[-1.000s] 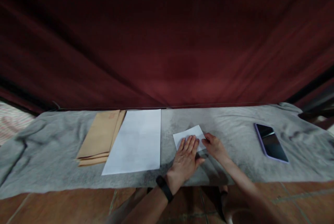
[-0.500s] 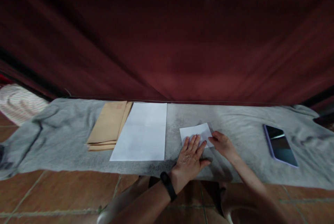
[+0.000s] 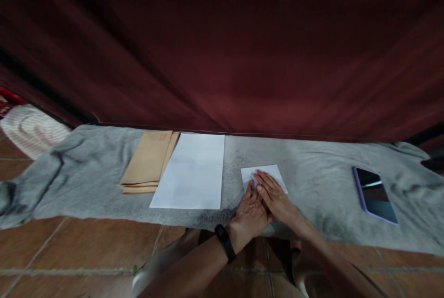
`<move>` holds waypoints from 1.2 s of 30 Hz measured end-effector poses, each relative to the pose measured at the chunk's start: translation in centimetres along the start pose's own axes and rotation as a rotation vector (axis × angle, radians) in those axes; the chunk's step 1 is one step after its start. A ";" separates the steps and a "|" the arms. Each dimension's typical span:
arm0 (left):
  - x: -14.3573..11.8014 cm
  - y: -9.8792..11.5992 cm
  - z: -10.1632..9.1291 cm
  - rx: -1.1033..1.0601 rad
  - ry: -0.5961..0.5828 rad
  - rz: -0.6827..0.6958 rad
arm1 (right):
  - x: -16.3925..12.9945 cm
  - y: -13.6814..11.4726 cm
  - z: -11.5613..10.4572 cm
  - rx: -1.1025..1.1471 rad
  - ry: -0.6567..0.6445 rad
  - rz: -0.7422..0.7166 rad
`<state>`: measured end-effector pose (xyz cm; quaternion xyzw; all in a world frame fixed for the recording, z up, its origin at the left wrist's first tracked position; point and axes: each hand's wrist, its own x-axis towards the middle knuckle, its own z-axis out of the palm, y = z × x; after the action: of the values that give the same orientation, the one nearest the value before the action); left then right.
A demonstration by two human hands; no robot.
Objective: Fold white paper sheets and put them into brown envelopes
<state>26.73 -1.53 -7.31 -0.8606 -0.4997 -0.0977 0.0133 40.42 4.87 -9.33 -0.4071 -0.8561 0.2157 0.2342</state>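
Note:
A small folded sheet of white paper (image 3: 279,173) lies on the grey cloth, its near part covered by my hands. My left hand (image 3: 250,212) rests flat on the paper's near edge, fingers stretched out, a black band on its wrist. Partly over it lies my right hand (image 3: 274,196), its fingers extended and pressed flat on the paper. Left of them is a large white sheet (image 3: 194,173), which overlaps a stack of brown envelopes (image 3: 147,159).
A phone in a purple case (image 3: 376,195) lies at the right on the grey cloth (image 3: 319,164). Behind the cloth hangs a dark red curtain (image 3: 243,71). Tiled floor (image 3: 97,247) shows along the front, and a striped fabric (image 3: 34,129) at the far left.
My right hand has let go of the paper's right edge and moved left, flattening onto the paper over my left hand. My left hand stays on the paper.

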 end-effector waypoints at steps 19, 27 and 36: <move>-1.2 -2.7 1.7 0.029 0.141 -0.218 | -0.6 1.1 -0.5 -0.413 0.049 0.036; -1.2 -4.3 1.4 0.066 0.113 -0.320 | -0.6 1.9 -0.5 -0.474 0.118 0.089; -1.8 -4.9 1.4 0.100 0.087 -0.326 | -1.1 3.4 -1.1 -0.506 0.138 0.158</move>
<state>21.84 -0.47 -9.35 -0.7615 -0.6357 -0.1107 0.0615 43.65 6.14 -10.59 -0.5320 -0.8304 -0.0155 0.1651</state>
